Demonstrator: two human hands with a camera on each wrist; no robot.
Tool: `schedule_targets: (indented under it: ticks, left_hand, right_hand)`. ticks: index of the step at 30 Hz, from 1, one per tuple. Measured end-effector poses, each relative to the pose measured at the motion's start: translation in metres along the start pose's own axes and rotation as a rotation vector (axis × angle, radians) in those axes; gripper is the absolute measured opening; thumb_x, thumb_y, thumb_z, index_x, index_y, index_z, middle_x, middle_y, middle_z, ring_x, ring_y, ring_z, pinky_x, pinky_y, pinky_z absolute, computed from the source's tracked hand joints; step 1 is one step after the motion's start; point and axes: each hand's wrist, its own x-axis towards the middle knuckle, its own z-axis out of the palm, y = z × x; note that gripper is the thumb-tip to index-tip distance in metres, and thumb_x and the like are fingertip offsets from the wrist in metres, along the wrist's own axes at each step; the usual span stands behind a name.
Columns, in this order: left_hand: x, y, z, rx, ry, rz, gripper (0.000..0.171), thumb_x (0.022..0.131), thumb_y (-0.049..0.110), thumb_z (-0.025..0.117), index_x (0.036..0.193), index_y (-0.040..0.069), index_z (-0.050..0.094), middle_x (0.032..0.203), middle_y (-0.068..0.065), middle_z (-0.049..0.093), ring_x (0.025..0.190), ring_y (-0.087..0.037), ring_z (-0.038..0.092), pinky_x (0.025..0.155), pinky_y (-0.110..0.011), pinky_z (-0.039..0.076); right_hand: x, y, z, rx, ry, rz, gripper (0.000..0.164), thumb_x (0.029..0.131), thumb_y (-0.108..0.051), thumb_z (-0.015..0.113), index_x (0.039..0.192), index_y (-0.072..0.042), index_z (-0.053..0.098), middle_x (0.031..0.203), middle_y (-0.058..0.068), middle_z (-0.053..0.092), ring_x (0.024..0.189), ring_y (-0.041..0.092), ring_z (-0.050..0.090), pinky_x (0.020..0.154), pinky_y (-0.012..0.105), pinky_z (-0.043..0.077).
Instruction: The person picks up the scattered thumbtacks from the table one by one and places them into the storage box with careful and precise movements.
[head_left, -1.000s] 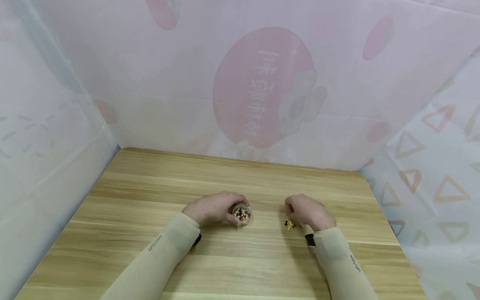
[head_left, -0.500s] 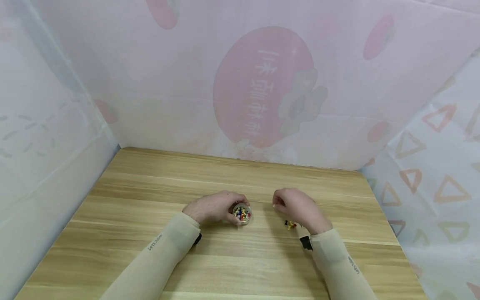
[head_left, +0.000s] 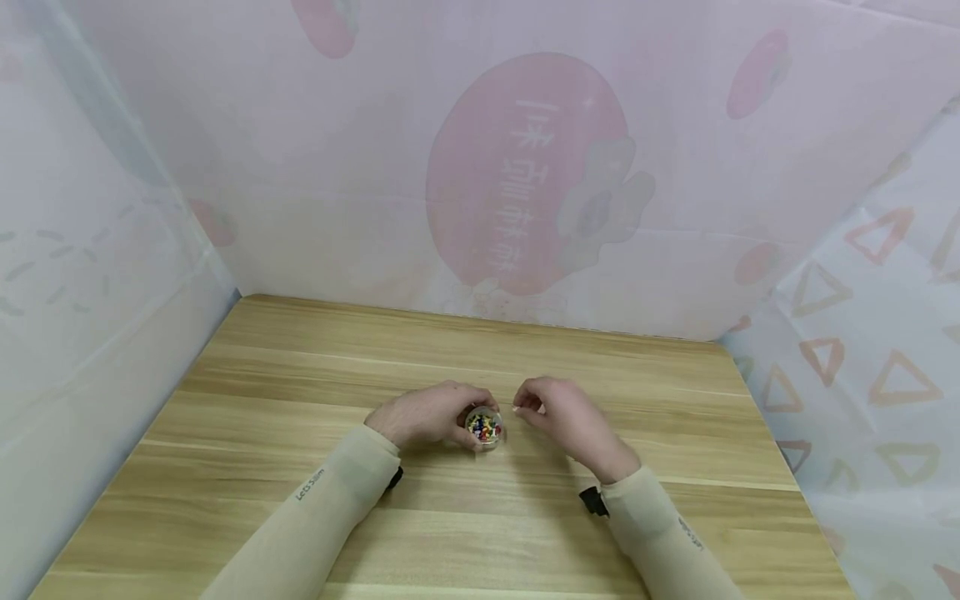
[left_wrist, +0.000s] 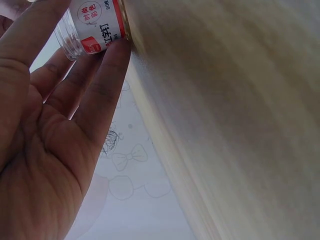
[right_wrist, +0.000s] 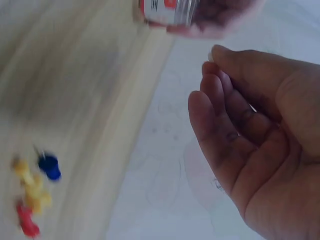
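A small clear jar [head_left: 483,428] of mixed-colour push pins stands on the table, its open top facing up in the head view. My left hand [head_left: 433,416] holds it between thumb and fingers. In the left wrist view its white and red label [left_wrist: 97,22] shows. Just right of the jar, apart from it, is my right hand [head_left: 566,421]. Its thumb and forefinger pinch a tiny white thing [head_left: 516,409], apparently a push pin, mostly hidden by the fingertips. The other fingers are loosely bent.
On the wood-grain table [head_left: 262,433], a blue push pin [right_wrist: 49,166], yellow push pins [right_wrist: 35,192] and a red push pin [right_wrist: 27,220] lie together; the right arm hides them in the head view. Printed cloth walls [head_left: 360,208] rise behind and beside the table.
From beside the loose push pins, my right hand has moved left towards the jar, with the tiny white thing in its fingertips. My left hand and the jar have stayed put.
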Motion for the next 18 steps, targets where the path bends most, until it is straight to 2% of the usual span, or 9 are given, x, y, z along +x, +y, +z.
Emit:
schedule_targets:
  ticks: [5,10,13,18]
  left_hand:
    - [0.000,-0.001,0.000,-0.015,-0.002,0.010,0.054,0.083,0.032,0.086,0.131,0.019,0.066,0.123,0.006,0.069,0.110,-0.013,0.063,0.098,-0.032,0.048]
    - [0.000,0.000,0.000,-0.029,-0.010,0.012,0.052,0.083,0.031,0.086,0.130,0.024,0.066,0.122,0.007,0.069,0.109,-0.013,0.063,0.097,-0.032,0.049]
    - [0.000,0.000,-0.001,-0.030,-0.014,0.010,0.052,0.082,0.031,0.086,0.130,0.024,0.065,0.122,0.007,0.069,0.108,-0.013,0.063,0.096,-0.032,0.049]
    - [0.000,0.000,-0.001,-0.017,-0.014,0.004,0.055,0.083,0.032,0.086,0.132,0.019,0.065,0.123,0.005,0.069,0.109,-0.012,0.063,0.097,-0.032,0.049]
  right_hand:
    - [0.002,-0.008,0.013,0.048,0.000,-0.029,0.012,0.090,-0.012,0.079,0.101,-0.014,0.075,0.092,-0.010,0.071,0.084,0.003,0.064,0.078,0.027,0.057]
    - [0.001,-0.014,0.021,0.060,-0.019,-0.059,0.014,0.090,-0.011,0.079,0.104,-0.011,0.076,0.097,-0.006,0.073,0.087,0.005,0.066,0.081,0.030,0.058]
    - [0.000,-0.015,0.020,0.061,-0.032,-0.056,0.014,0.091,-0.011,0.078,0.105,-0.011,0.076,0.099,-0.006,0.073,0.090,0.005,0.066,0.082,0.031,0.058]
    - [-0.002,-0.011,0.008,0.053,-0.061,-0.012,0.012,0.093,-0.013,0.077,0.105,-0.011,0.075,0.096,-0.008,0.071,0.088,0.005,0.065,0.081,0.030,0.057]
